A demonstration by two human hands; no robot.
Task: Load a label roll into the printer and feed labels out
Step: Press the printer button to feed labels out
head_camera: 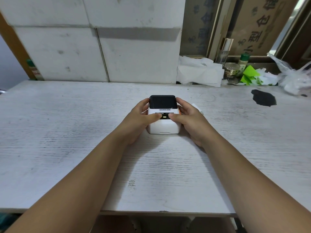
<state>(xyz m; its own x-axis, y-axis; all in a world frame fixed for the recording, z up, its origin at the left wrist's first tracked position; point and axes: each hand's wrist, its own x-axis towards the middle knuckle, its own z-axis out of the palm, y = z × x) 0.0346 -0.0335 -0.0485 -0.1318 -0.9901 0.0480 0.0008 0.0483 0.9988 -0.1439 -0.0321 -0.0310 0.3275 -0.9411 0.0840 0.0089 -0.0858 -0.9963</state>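
- A small white label printer [164,126] with a dark lid sits on the whitewashed wooden bench [67,132], about midway between its left and right edges and nearer the far edge than the near one.
- The lid is down, and a green light glows on the black panel strip just below it.
- The left hand [140,122] cups the printer's left side, fingers curled against the lid's edge, thumb laid on the panel just left of the light.
- The right hand [189,121] mirrors it on the right side, thumb resting just right of the light, so both hands clasp the printer between them.
- Something white [197,107] peeks out behind the right hand; I cannot tell what it is.
- A dark stain [264,100] marks the bench near its far right corner.
- Beyond the far edge lie crumpled white paper [198,73], green scraps [249,75], a small glass jar [231,70] and a clear plastic bag [296,78].
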